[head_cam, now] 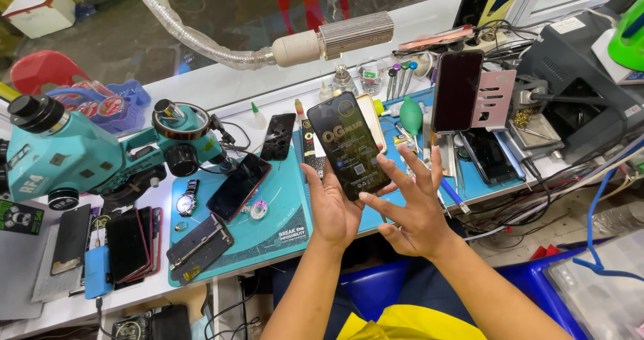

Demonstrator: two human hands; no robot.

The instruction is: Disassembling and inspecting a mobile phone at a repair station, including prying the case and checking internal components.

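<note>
Above the teal work mat [268, 236], the left hand [333, 209] holds a black glass screen protector [349, 145], with fingers wrapped around its near end. Just to the right, the right hand [416, 209] is open with spread fingers, and a fingertip touches the glass edge. Far back, a clear cup [369, 77] holds small parts. Right of it, screwdrivers [400, 78] stand together. A wristwatch [187, 198] lies on the mat's left side.

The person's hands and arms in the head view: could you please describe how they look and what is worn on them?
Both forearms are bare, with no sleeves reaching them. The left hand and right hand wear no gloves, and no rings, watch or bracelet are visible. A yellow garment shows at the bottom edge, between the arms.
</note>
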